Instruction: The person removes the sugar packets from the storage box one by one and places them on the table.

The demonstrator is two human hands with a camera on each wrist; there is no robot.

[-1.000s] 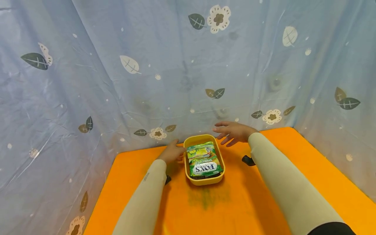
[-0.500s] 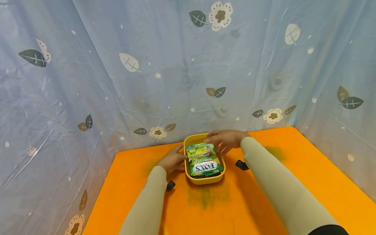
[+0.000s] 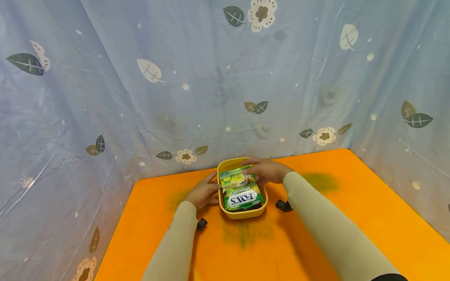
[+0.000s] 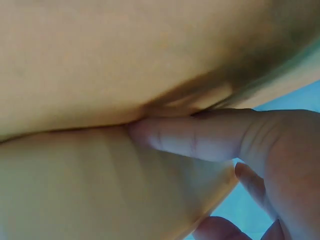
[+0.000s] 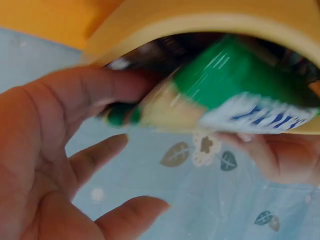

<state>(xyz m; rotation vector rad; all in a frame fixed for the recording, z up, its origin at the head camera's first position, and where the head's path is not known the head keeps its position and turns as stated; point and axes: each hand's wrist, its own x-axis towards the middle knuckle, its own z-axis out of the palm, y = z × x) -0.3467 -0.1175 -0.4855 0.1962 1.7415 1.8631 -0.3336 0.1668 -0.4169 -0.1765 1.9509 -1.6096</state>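
Note:
A yellow container stands on the orange table and holds a green packet lettered FOX'S SPRING TEA. My left hand holds the container's left side, fingertips at the rim; in the left wrist view a finger presses against the wall. At the far right corner is my right hand, its fingertips over the rim on the packet's far edge. In the right wrist view one finger reaches inside against the tilted packet, while the others stay spread outside the rim. Dark items under the packet are mostly hidden.
The orange table meets a blue curtain printed with leaves and flowers, close behind the container. Curtain also hangs at left and right. A black wrist device sits under the right forearm; another is under the left.
My right hand has moved left and down, from beside the container onto the packet. The packet has turned slightly. My left hand has stayed at the container's left side.

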